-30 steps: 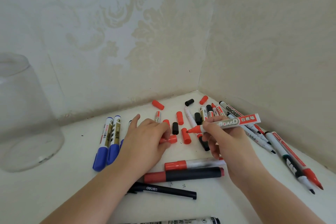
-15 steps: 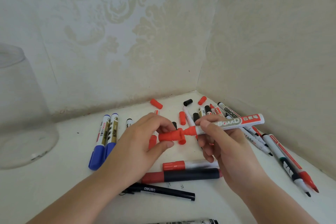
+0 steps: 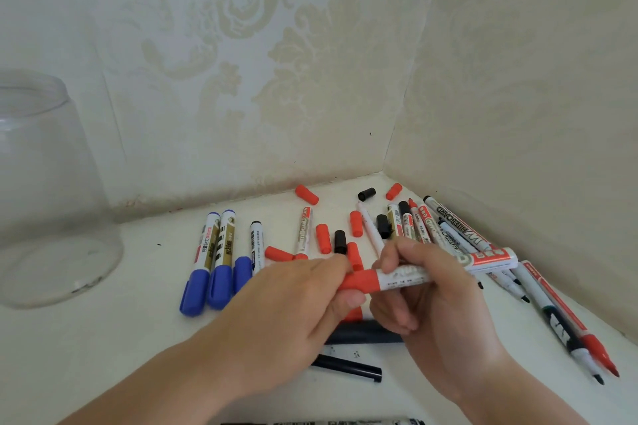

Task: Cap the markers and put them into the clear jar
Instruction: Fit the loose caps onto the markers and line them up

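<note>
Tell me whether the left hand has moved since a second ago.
Yes. The left hand has lifted off the table and gone right, away from the blue-capped markers, pressing the red cap onto the marker in the right hand.

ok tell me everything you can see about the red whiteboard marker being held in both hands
The red whiteboard marker looks like plastic: a white barrel with a red-printed label and a red cap fitted over its tip. It lies nearly level above the table, cap end toward the left. The left hand pinches the cap between thumb and fingers, and the right hand grips the barrel's middle. Its tail end pokes out right.
</note>
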Demonstrator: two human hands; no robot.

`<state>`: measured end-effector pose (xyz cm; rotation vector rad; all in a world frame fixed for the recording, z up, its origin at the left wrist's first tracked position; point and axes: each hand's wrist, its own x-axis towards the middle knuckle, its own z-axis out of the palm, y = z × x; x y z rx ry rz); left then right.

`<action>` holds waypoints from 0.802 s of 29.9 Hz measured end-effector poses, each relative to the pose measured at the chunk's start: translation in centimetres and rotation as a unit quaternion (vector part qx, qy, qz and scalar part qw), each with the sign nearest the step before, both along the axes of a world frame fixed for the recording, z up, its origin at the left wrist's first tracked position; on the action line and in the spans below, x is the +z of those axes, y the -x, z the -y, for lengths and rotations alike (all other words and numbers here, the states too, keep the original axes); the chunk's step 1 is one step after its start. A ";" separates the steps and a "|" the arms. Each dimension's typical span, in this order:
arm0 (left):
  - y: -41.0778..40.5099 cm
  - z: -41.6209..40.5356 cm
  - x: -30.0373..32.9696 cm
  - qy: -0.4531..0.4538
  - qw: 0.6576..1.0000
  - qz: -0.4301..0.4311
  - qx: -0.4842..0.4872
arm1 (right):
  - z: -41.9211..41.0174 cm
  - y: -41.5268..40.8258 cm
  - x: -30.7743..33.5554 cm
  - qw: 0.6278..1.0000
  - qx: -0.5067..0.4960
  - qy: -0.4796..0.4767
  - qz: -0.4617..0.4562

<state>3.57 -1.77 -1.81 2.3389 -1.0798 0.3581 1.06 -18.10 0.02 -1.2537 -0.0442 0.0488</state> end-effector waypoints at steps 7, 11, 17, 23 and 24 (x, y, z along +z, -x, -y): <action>1.5 0.9 1.1 -0.046 0.996 -0.071 -0.003 | 0.1 0.2 -0.2 1.000 -0.019 0.013 0.000; 0.3 0.2 1.6 0.014 0.996 -0.087 0.030 | 0.6 -0.5 0.2 0.996 -0.033 0.082 0.030; -3.0 -2.2 -0.6 0.015 0.994 -0.018 0.109 | 4.5 -2.2 0.1 0.980 -0.165 0.109 0.034; -3.2 -2.3 -1.0 -0.032 0.991 -0.041 0.127 | 4.7 -2.8 -1.2 0.909 -0.203 0.360 0.056; -3.2 -2.3 -1.0 -0.047 0.990 -0.037 0.126 | 4.4 -2.7 -1.4 0.899 -0.197 0.385 0.068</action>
